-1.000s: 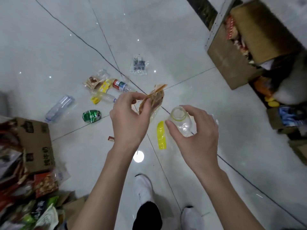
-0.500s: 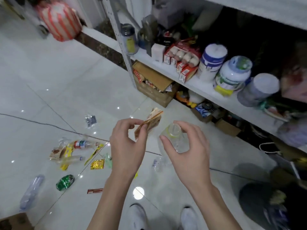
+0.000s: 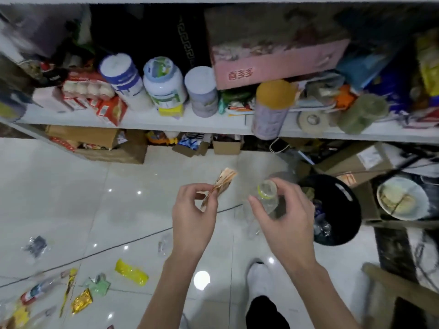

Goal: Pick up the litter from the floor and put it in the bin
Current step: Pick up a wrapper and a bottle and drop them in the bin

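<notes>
My left hand (image 3: 192, 219) pinches a crumpled orange-brown snack wrapper (image 3: 222, 182) between thumb and fingers. My right hand (image 3: 285, 217) grips a clear plastic bottle (image 3: 266, 198) by its neck, its open mouth with a yellow ring facing up. Both hands are held above the tiled floor. A round black bin (image 3: 342, 205) stands just right of my right hand, with some litter inside. More litter lies on the floor at lower left: a yellow wrapper (image 3: 130, 271), a gold wrapper (image 3: 82, 301), a green wrapper (image 3: 98, 284) and a red-labelled bottle (image 3: 35, 290).
A white shelf (image 3: 190, 122) full of jars, cans and boxes runs across the top, with cardboard boxes (image 3: 114, 153) under it. A bowl with leftovers (image 3: 401, 198) sits right of the bin. My white shoe (image 3: 259, 276) is at the bottom. A wooden piece (image 3: 399, 288) is at lower right.
The view has swung right and up from the floor litter to the shelf and the black bin. Both hands keep their hold on the wrapper and the bottle.
</notes>
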Tool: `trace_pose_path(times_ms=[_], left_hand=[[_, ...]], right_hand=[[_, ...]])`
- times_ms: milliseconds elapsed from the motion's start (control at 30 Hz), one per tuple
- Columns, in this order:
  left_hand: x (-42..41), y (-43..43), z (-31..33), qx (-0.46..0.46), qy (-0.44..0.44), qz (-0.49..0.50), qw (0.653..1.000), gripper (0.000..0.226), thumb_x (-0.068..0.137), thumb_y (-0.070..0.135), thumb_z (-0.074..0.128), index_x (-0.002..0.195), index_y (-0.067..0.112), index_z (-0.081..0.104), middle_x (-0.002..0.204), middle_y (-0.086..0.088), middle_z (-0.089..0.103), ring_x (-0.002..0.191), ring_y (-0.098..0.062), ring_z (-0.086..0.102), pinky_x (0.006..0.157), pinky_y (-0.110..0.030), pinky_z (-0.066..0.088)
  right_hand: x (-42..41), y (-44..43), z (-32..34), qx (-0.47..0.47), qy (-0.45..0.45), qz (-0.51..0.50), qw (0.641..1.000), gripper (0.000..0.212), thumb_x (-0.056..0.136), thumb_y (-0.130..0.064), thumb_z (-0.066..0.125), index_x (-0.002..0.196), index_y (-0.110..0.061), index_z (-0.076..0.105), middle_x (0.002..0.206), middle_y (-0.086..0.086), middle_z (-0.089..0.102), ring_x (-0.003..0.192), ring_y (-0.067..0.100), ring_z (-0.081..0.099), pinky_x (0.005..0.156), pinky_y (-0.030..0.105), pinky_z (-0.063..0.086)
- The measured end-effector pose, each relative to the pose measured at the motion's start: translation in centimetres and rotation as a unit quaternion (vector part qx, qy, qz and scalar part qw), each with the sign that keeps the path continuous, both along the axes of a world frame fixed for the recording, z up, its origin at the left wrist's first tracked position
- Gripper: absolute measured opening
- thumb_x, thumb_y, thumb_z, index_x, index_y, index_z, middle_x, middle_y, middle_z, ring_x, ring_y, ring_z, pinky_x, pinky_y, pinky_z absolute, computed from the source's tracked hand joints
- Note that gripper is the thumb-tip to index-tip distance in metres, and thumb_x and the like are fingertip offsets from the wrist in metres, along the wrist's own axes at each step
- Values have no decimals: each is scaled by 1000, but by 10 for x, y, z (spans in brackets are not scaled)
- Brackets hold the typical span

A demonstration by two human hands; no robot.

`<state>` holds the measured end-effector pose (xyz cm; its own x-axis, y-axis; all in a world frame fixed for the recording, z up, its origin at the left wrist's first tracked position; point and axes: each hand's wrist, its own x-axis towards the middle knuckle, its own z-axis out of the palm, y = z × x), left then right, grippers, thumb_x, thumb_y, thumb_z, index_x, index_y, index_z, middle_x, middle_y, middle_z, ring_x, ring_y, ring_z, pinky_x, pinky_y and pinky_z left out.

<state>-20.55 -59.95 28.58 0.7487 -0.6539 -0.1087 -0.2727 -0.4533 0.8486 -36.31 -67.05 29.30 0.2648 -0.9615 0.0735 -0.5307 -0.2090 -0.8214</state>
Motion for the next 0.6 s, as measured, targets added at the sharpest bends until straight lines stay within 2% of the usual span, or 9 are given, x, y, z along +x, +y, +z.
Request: trace_pose_path(times_ms=[333, 500, 600], left_hand=[[-142, -116, -57, 40, 87, -147, 985, 7, 90, 20, 72, 95, 25, 69, 99, 10, 67, 88, 2, 61, 72, -8, 44], [-199, -161, -83, 67, 134, -176, 973, 9, 90, 16, 72, 96, 21, 68, 100, 5, 68, 85, 2, 63, 69, -7, 46], [-223, -180, -92, 93, 154, -180, 967, 20, 90, 15, 72, 109, 13, 66, 108, 2, 64, 92, -6, 63, 62, -4, 46]], right_hand=[[-162, -69, -58, 41, 32, -177, 983, 47, 85, -60, 67, 120, -29, 60, 111, -8, 64, 104, 19, 64, 91, 58, 52], [-214, -92, -81, 54, 52, -244, 967, 41, 84, -42, 79, 118, -24, 63, 108, -7, 64, 104, 21, 64, 93, 59, 50], [-234, -107, -94, 48, 60, -260, 963, 42, 85, -42, 79, 118, -21, 64, 109, -6, 66, 104, 20, 64, 92, 56, 51]])
